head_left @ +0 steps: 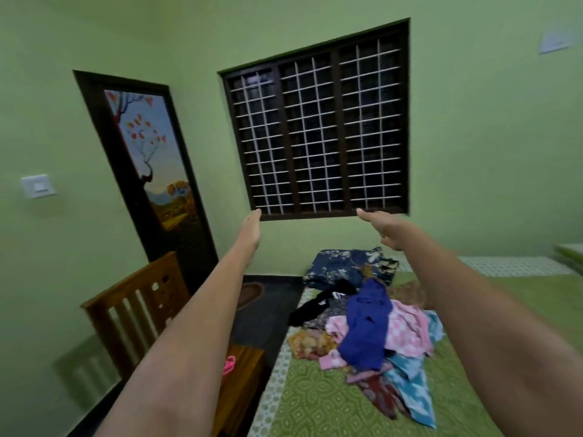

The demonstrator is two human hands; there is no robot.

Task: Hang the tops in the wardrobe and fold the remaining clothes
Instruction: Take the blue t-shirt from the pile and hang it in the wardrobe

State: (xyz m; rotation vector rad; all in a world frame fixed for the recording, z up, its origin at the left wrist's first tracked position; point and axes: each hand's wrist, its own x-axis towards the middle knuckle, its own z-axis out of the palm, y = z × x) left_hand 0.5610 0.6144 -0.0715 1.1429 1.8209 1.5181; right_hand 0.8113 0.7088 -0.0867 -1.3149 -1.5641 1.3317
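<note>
Both arms reach out straight. The left hand (250, 230) and right hand (383, 227) have flat, spread fingers and hold nothing. The clothes pile (362, 326) lies on the bed (315, 405) at 5 o'clock. It looks soft, light and floppy; grab the blue top (367, 329) by its shoulders.

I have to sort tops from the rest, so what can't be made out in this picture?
Head view only:
- Wardrobe: out of frame.
- Clothes pile: garments overlap, so their types are unclear; the blue garment covers others.
- Pink item: partly behind the left forearm.
- Bed: cut off by the bottom and right edges.
</note>
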